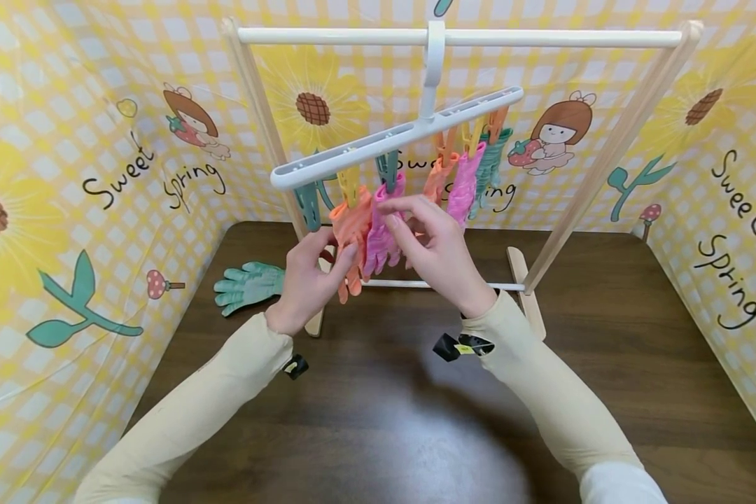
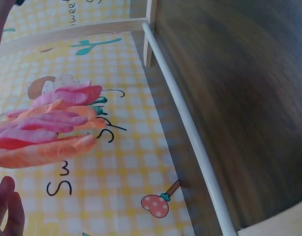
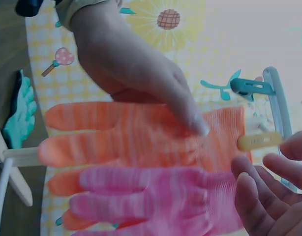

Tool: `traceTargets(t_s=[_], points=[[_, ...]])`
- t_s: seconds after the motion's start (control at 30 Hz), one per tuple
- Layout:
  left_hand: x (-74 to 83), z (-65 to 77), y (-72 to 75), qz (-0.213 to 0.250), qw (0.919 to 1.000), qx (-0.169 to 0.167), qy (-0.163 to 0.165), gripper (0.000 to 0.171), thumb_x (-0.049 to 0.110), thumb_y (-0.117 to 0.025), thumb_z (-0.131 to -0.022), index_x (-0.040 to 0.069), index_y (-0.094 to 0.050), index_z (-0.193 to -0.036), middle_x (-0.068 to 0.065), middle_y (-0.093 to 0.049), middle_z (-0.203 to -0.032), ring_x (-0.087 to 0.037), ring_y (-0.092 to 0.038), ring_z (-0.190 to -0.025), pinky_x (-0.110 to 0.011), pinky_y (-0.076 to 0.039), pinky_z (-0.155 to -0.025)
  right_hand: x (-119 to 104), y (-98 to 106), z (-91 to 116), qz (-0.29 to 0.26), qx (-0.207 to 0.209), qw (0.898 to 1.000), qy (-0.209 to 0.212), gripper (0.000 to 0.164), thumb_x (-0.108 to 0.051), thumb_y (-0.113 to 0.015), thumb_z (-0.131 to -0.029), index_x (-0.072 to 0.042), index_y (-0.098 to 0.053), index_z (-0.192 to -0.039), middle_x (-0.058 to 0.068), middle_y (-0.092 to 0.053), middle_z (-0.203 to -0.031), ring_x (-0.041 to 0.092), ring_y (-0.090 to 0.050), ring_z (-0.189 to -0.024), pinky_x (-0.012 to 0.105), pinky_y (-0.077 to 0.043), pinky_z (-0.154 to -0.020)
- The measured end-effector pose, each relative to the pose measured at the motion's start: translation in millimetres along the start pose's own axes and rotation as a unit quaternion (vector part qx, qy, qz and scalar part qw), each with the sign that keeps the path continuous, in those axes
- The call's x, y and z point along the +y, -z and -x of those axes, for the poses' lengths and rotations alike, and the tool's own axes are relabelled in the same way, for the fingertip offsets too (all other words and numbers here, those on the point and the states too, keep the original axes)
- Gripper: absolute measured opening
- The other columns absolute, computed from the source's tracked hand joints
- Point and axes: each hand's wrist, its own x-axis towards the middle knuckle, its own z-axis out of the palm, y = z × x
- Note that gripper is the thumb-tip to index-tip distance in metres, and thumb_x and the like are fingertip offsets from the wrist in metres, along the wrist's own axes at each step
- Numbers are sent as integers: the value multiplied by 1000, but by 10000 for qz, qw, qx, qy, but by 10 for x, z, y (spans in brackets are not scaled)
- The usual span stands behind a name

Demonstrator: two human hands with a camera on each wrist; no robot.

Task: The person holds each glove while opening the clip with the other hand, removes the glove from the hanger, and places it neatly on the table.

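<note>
My left hand (image 1: 309, 276) pinches an orange glove (image 3: 156, 132), its thumb on the front and the other fingers behind. A yellow clothespin (image 1: 349, 187) holds that glove by its cuff. Close beside it a pink glove (image 1: 381, 241) hangs from a teal clothespin (image 1: 387, 170). The right hand (image 3: 274, 196), fingers loosely bent, is near the pink cuff and the yellow clothespin. Both clothespins belong to a light grey hanger (image 1: 353, 150). In the left wrist view, the fingers of the hanging orange glove (image 2: 47, 152) point toward the rack's lower bar.
Another orange glove (image 1: 439, 178), a pink glove (image 1: 463, 189) and a teal glove (image 1: 490, 175) hang farther right. A bare teal clothespin (image 1: 307, 206) dangles at the hanger's left end. One teal glove (image 1: 248, 285) lies on the dark table (image 1: 378, 420). The wooden rack (image 1: 611, 157) surrounds the hanger.
</note>
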Motion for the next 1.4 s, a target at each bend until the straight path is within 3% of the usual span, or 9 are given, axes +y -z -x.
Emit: traceTargets(t_s=[0.17, 0.33, 0.47, 0.63, 0.77, 0.93, 1.0, 1.1, 1.4], points=[[7, -6, -51, 80, 9998, 184, -49, 15, 11, -72, -96, -1, -67, -103, -12, -67, -92, -22, -61, -80, -26, -52, -69, -79, -85, -125, -87, 249, 9996, 103, 27, -5, -63, -103, 2, -65, -129, 14, -66, -117, 31, -69, -74, 26, -53, -63], [21, -9, -89, 48, 9992, 367, -120, 14, 8, -73, -97, -3, -67, -104, -13, -66, -88, -21, -61, -74, -25, -51, -65, -140, -161, -233, -128, 337, 9993, -10, 32, -8, -64, -103, 2, -63, -133, 14, -65, -121, 29, -71, -80, 28, -57, -68], [15, -3, -101, 75, 9992, 376, -135, 13, 7, -72, -97, -2, -67, -104, -11, -62, -82, -19, -57, -70, -35, -50, -59, -191, -196, -328, -159, 251, 9988, -395, 37, -13, -63, -104, 0, -61, -139, 13, -65, -133, 22, -72, -95, 31, -60, -81], [-2, 9, -103, 105, 9991, 367, -175, 12, 6, -71, -98, -2, -67, -106, -11, -59, -80, -18, -54, -69, -33, -47, -57, -237, -217, -434, -72, 3, 9949, -1004, 42, -21, -61, -106, -5, -58, -145, 11, -66, -134, 19, -71, -105, 34, -57, -91], [-15, 23, -100, 173, 9989, 341, -272, 11, 3, -70, -97, -3, -66, -106, -11, -56, -78, -19, -53, -68, -32, -45, -55, -245, -225, -506, -111, -100, 9932, -1155, 41, -22, -60, -107, -7, -59, -145, 10, -69, -132, 21, -71, -100, 30, -57, -85], [-13, 31, -94, 128, 9989, 269, -360, 11, 2, -71, -97, -2, -65, -105, -10, -56, -76, -19, -53, -68, -32, -43, -57, -233, -225, -545, -1049, -207, 9849, -1362, 37, -19, -57, -108, -6, -60, -142, 15, -72, -95, 38, -66, -68, 32, -54, -53], [-9, 34, -90, 97, 9989, 259, -368, 12, 3, -71, -97, -3, -65, -105, -10, -55, -76, -19, -52, -68, -30, -42, -57, -226, -228, -550, -1467, -177, 9782, -1456, 34, -17, -57, -108, -4, -62, -139, 17, -68, -79, 41, -62, -61, 34, -52, -47], [-5, 32, -87, 71, 9989, 286, -356, 11, 4, -71, -97, -2, -65, -104, -10, -55, -77, -19, -52, -67, -27, -41, -58, -210, -239, -561, -1764, -40, 9718, -1563, 30, -15, -59, -107, -2, -65, -134, 14, -65, -70, 33, -61, -57, 30, -50, -47], [-4, 30, -95, 15, 9986, 340, -407, 10, 4, -70, -97, -3, -65, -103, -10, -54, -75, -19, -49, -65, -29, -40, -57, -200, -253, -590, -2568, 302, 9483, -1841, 29, -6, -62, -104, 5, -66, -131, 8, -63, -76, 13, -59, -50, 23, -47, -44]])
